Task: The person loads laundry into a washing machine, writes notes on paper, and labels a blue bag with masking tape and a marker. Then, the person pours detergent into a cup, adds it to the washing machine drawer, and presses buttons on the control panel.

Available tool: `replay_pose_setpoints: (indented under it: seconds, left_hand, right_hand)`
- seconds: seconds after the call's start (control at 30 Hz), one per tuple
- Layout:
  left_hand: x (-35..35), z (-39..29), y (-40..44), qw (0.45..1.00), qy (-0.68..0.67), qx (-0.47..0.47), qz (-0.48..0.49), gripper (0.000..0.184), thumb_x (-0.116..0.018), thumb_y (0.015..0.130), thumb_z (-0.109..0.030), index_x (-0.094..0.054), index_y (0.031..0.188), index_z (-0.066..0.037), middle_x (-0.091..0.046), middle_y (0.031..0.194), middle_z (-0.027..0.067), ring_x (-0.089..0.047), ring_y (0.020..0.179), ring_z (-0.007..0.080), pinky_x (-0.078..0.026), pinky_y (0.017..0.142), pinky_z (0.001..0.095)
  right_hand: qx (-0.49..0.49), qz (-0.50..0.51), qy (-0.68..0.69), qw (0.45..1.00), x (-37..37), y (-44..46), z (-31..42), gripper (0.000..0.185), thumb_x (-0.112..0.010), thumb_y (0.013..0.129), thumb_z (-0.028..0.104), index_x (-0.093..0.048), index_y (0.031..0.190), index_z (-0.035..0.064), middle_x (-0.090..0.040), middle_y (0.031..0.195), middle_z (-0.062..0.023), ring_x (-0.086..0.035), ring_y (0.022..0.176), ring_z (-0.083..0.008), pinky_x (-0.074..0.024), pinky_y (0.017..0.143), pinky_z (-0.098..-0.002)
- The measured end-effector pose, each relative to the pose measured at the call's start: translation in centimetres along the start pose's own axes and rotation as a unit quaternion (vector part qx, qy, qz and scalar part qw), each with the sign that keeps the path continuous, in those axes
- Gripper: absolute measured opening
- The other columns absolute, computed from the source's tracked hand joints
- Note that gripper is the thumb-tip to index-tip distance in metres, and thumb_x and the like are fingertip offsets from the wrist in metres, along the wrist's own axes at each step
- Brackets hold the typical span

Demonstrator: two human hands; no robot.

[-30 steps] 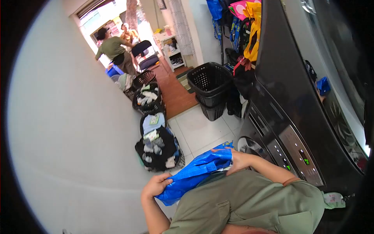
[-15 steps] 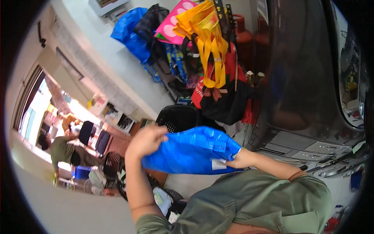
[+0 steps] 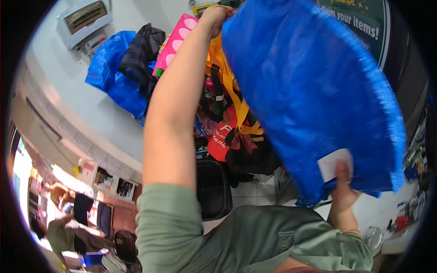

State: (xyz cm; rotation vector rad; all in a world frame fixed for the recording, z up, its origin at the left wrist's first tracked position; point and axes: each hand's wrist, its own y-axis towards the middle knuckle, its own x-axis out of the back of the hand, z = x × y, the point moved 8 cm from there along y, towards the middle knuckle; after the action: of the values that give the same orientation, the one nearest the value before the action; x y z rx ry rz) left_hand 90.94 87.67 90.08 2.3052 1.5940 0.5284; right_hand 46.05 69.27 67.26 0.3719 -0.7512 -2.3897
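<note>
A large blue bag (image 3: pixel 309 91) hangs spread out between my two hands on the right. My left hand (image 3: pixel 217 19), raised high at the top, grips the bag's upper left edge. Low on the bag, my right hand (image 3: pixel 344 189) pinches the bottom edge, its thumb beside a white label (image 3: pixel 335 164). Behind my raised arm hang several other bags: a blue one (image 3: pixel 111 68), a black one (image 3: pixel 142 57), a pink one with pale dots (image 3: pixel 176 43) and yellow straps (image 3: pixel 230 86).
A black basket (image 3: pixel 213 191) stands on the floor below the hanging bags. A wall dispenser (image 3: pixel 86 20) is at upper left, a dark sign (image 3: pixel 359 22) at upper right. Two people are by the bright doorway at lower left, one in a green shirt (image 3: pixel 61 234).
The view has swung toward the hanging bags. My left hand has risen to the top, and the blue bag has gone from bunched low before me to spread out upright.
</note>
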Motion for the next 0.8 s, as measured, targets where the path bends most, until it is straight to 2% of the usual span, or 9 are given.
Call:
replay_pose_setpoints:
  seconds: [0.1, 0.17, 0.27, 0.3, 0.4, 0.5, 0.6, 0.7, 0.8]
  left_hand:
    - [-1.9, 7.2, 8.7, 0.983, -0.163, 0.066, 0.047, 0.023, -0.044, 0.095, -0.008, -0.063, 0.104, 0.002, -0.069, 0.097, 0.0108, -0.067, 0.082, 0.0235, -0.054, 0.08, 0.0383]
    - [-4.1, 8.4, 11.2, 0.956, 0.155, -0.161, 0.188, 0.025, -0.048, 0.095, -0.013, -0.064, 0.109, 0.0, -0.067, 0.105, 0.0109, -0.066, 0.091, 0.0244, -0.054, 0.084, 0.0385]
    - [-7.0, 14.6, 11.3, 0.664, 0.624, -0.28, 0.302, 0.044, -0.055, 0.09, -0.035, -0.062, 0.129, -0.017, -0.048, 0.142, 0.0092, -0.043, 0.131, 0.0271, -0.03, 0.108, 0.0598]
    - [-6.0, 13.8, 8.8, 0.642, 0.675, -0.207, 0.298, 0.048, -0.054, 0.088, -0.041, -0.06, 0.132, -0.021, -0.041, 0.149, 0.0072, -0.034, 0.138, 0.0275, -0.021, 0.11, 0.0649]
    - [-3.9, 11.8, 3.4, 0.424, 0.851, -0.168, 0.261, 0.062, -0.05, 0.088, -0.053, -0.045, 0.145, -0.03, -0.027, 0.159, 0.0014, -0.024, 0.146, 0.0277, -0.001, 0.108, 0.0751]
    - [-0.6, 13.5, 2.9, 0.514, 0.797, -0.025, 0.315, 0.067, -0.048, 0.086, -0.056, -0.039, 0.148, -0.031, -0.019, 0.161, -0.0036, -0.015, 0.149, 0.0274, -0.005, 0.106, 0.0793]
    - [4.1, 18.8, 4.4, 0.543, 0.75, 0.056, 0.373, 0.065, -0.044, 0.089, -0.053, -0.034, 0.15, -0.033, -0.018, 0.161, -0.0051, -0.015, 0.149, 0.0272, -0.008, 0.103, 0.0823]
    - [8.0, 14.7, 0.0, 0.539, 0.753, 0.116, 0.36, 0.065, -0.043, 0.089, -0.054, -0.032, 0.15, -0.033, -0.019, 0.161, -0.0058, -0.016, 0.148, 0.0271, -0.011, 0.104, 0.0808]
    - [10.9, 18.5, 1.8, 0.492, 0.772, 0.099, 0.389, 0.072, -0.045, 0.088, -0.062, -0.03, 0.151, -0.032, -0.02, 0.161, -0.0052, -0.018, 0.148, 0.0246, -0.014, 0.111, 0.0712]
  right_hand:
    - [-0.004, -0.155, 0.097, 0.983, 0.4, 0.5, 3.4, 0.041, -0.068, 0.085, -0.004, -0.056, 0.124, -0.0037, -0.06, 0.122, -0.0149, -0.06, 0.108, -0.0257, -0.0493, 0.096, -0.0374]
    - [0.077, -0.169, 0.102, 0.977, -1.2, 1.8, 8.2, 0.034, -0.065, 0.087, -0.002, -0.059, 0.121, -0.0054, -0.06, 0.123, -0.0172, -0.061, 0.109, -0.0256, -0.049, 0.097, -0.0386]
    - [0.177, -0.176, 0.043, 0.967, -4.1, 4.2, 12.2, 0.026, -0.059, 0.09, -0.002, -0.065, 0.115, -0.007, -0.063, 0.121, -0.0201, -0.062, 0.109, -0.0255, -0.0473, 0.1, -0.0394]
    - [0.257, -0.168, -0.057, 0.95, -6.4, 5.1, 14.1, 0.028, -0.058, 0.088, -0.003, -0.066, 0.115, -0.0074, -0.064, 0.12, -0.0204, -0.063, 0.109, -0.0262, -0.0465, 0.101, -0.0387]
    - [0.48, -0.126, -0.352, 0.794, -14.1, 6.5, 18.2, 0.035, -0.056, 0.083, -0.003, -0.066, 0.117, -0.0057, -0.067, 0.118, -0.0176, -0.063, 0.11, -0.0252, -0.0449, 0.102, -0.0357]
    - [0.514, -0.101, -0.289, 0.802, -20.6, 11.6, 17.8, 0.032, -0.06, 0.084, 0.007, -0.07, 0.114, 0.002, -0.072, 0.104, -0.015, -0.068, 0.099, -0.0262, -0.0499, 0.091, -0.0327]
    - [0.327, -0.106, -0.072, 0.936, -30.7, 13.5, 17.6, 0.022, -0.069, 0.079, 0.006, -0.068, 0.101, 0.0021, -0.066, 0.102, -0.0177, -0.064, 0.096, -0.033, -0.0515, 0.083, -0.0392]
    - [0.359, -0.04, -0.152, 0.92, -36.9, 14.2, 14.4, 0.011, -0.065, 0.075, 0.006, -0.065, 0.085, 0.0013, -0.066, 0.084, -0.0228, -0.063, 0.082, -0.0458, -0.0551, 0.072, -0.0461]
    - [0.241, 0.029, -0.22, 0.945, -41.2, 15.9, 7.5, 0.022, -0.061, 0.078, 0.006, -0.063, 0.1, 0.0035, -0.066, 0.086, -0.0246, -0.064, 0.085, -0.0454, -0.053, 0.075, -0.0519]
